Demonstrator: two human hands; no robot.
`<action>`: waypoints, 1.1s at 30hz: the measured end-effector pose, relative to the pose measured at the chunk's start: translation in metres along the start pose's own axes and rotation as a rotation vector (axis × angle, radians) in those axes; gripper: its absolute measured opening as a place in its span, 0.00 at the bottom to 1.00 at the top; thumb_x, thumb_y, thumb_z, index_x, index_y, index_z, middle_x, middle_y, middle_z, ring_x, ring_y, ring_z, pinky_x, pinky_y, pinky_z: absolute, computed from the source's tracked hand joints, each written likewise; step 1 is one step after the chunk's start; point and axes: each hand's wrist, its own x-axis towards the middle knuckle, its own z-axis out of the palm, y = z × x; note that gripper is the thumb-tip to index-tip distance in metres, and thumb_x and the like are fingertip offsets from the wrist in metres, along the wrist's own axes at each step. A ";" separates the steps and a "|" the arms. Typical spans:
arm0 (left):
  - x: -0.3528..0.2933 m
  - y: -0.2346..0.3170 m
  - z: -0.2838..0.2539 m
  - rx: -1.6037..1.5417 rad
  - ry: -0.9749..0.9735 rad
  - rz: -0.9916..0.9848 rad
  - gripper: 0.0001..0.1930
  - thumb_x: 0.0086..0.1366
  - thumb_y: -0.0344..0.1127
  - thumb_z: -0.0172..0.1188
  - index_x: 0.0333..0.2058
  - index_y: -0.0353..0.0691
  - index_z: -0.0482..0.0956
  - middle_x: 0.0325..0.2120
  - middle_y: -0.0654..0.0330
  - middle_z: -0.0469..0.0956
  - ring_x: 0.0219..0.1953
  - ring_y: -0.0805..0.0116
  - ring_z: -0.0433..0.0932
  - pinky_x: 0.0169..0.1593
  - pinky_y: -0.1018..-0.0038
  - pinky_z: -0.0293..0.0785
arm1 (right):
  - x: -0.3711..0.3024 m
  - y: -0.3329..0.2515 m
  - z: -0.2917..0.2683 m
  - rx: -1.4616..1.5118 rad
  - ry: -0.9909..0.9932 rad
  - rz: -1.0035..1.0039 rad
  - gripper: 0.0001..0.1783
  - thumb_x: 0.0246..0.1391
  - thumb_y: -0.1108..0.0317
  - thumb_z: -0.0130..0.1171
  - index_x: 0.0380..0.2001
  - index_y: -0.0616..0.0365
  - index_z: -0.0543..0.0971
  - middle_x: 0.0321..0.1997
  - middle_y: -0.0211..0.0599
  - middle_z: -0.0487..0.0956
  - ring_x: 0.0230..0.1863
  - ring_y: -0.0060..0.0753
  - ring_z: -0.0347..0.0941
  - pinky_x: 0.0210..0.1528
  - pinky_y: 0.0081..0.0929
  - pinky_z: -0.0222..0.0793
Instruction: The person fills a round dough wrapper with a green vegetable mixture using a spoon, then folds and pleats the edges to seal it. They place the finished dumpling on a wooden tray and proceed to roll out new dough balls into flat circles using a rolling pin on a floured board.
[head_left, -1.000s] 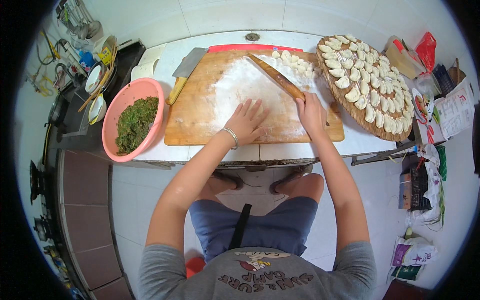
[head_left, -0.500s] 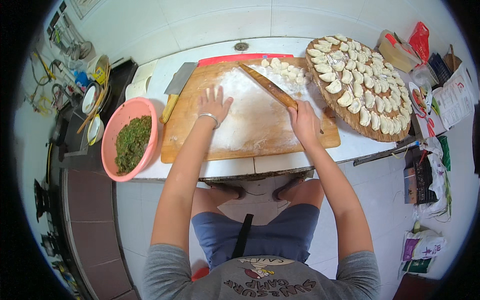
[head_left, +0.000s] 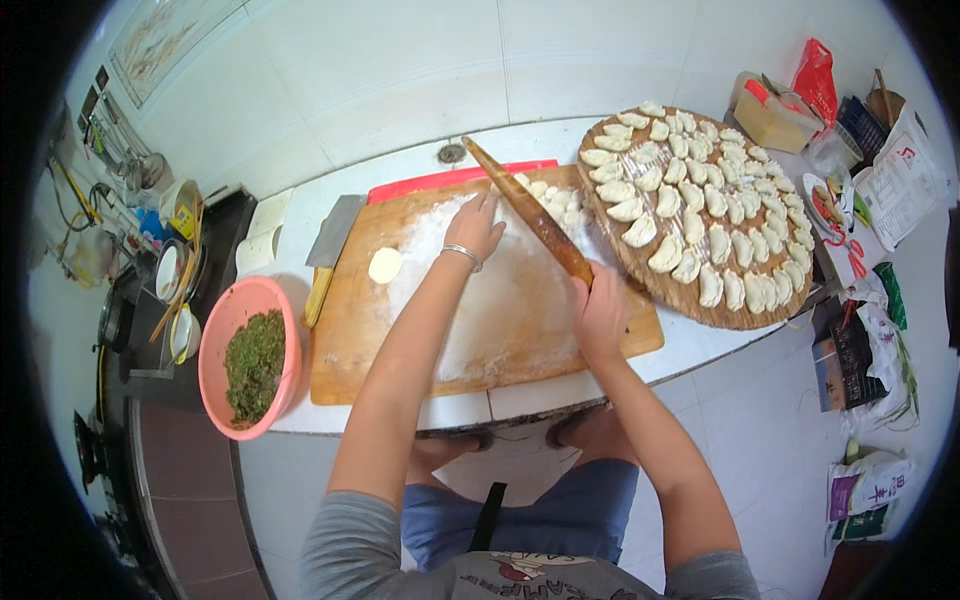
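Observation:
My right hand (head_left: 600, 315) is closed around the near end of a wooden rolling pin (head_left: 530, 213), which is tilted with its far end pointing to the back left. Beside the pin, my left hand (head_left: 474, 226) reaches over the floured part of the wooden board (head_left: 350, 360). Its fingers stretch toward the pin, and no object shows in them. One round, flat dough wrapper (head_left: 385, 265) lies on the board, left of that hand. Small dough pieces (head_left: 556, 203) sit at the board's back right, partly hidden by the pin.
A cleaver (head_left: 332, 245) lies along the board's left edge. A pink bowl (head_left: 292, 365) of green filling (head_left: 254, 366) stands at the left. On the right, a round wooden board (head_left: 640, 275) bears several rows of dumplings (head_left: 716, 196). Red scissors (head_left: 855, 255) are farther right.
My left hand has moved right toward the rolling pin, and the round wrapper now shows at the board's left. The pin stays in my right hand. The whole view has shifted and turned slightly.

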 end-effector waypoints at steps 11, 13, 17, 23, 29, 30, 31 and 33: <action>0.044 -0.009 0.025 -0.071 0.153 -0.238 0.16 0.67 0.42 0.50 0.43 0.38 0.78 0.39 0.44 0.79 0.43 0.45 0.77 0.49 0.60 0.73 | 0.001 0.000 0.004 0.008 -0.043 -0.047 0.17 0.59 0.60 0.55 0.47 0.60 0.72 0.38 0.44 0.74 0.39 0.51 0.73 0.39 0.39 0.70; 0.018 -0.007 0.019 0.026 0.115 -0.091 0.14 0.63 0.40 0.55 0.42 0.37 0.77 0.40 0.45 0.77 0.43 0.47 0.77 0.48 0.59 0.73 | 0.004 0.000 0.004 0.031 -0.048 -0.041 0.17 0.60 0.61 0.55 0.46 0.61 0.72 0.36 0.46 0.74 0.39 0.51 0.73 0.39 0.40 0.70; -0.047 0.023 -0.032 -0.051 -0.083 -0.107 0.11 0.61 0.37 0.58 0.39 0.37 0.77 0.37 0.46 0.76 0.40 0.48 0.76 0.45 0.60 0.73 | 0.005 0.005 0.008 0.004 -0.036 -0.033 0.16 0.59 0.61 0.55 0.45 0.60 0.72 0.35 0.45 0.74 0.38 0.51 0.73 0.38 0.40 0.70; -0.141 0.015 -0.062 -0.245 -0.179 -0.063 0.12 0.56 0.35 0.63 0.38 0.39 0.77 0.31 0.52 0.74 0.33 0.57 0.75 0.38 0.66 0.73 | 0.000 0.001 0.011 -0.022 -0.107 -0.083 0.15 0.59 0.59 0.55 0.43 0.58 0.73 0.35 0.43 0.74 0.38 0.48 0.74 0.36 0.40 0.71; -0.179 0.020 -0.059 -0.317 -0.128 -0.053 0.17 0.50 0.31 0.69 0.39 0.40 0.77 0.29 0.55 0.71 0.27 0.62 0.74 0.35 0.69 0.73 | -0.001 0.002 0.013 -0.106 -0.194 -0.116 0.15 0.59 0.56 0.55 0.38 0.57 0.72 0.35 0.41 0.74 0.38 0.46 0.74 0.36 0.41 0.73; -0.182 0.022 -0.058 -0.321 -0.119 -0.060 0.17 0.50 0.32 0.69 0.40 0.40 0.77 0.29 0.54 0.72 0.28 0.62 0.74 0.36 0.69 0.73 | -0.001 0.002 0.013 -0.115 -0.200 -0.114 0.15 0.59 0.56 0.55 0.38 0.57 0.72 0.35 0.41 0.74 0.38 0.46 0.74 0.35 0.41 0.73; -0.186 0.024 -0.056 -0.324 -0.110 -0.066 0.18 0.49 0.32 0.69 0.40 0.39 0.77 0.30 0.54 0.72 0.28 0.61 0.75 0.36 0.69 0.74 | -0.001 0.003 0.013 -0.125 -0.206 -0.111 0.15 0.59 0.56 0.55 0.37 0.57 0.72 0.35 0.41 0.74 0.38 0.46 0.75 0.35 0.42 0.73; -0.193 0.020 -0.056 -0.286 -0.095 -0.029 0.18 0.49 0.32 0.70 0.40 0.38 0.77 0.31 0.53 0.73 0.29 0.61 0.76 0.37 0.68 0.74 | -0.002 -0.001 0.014 -0.132 -0.217 -0.116 0.15 0.59 0.56 0.55 0.36 0.57 0.72 0.35 0.41 0.74 0.38 0.46 0.75 0.35 0.42 0.73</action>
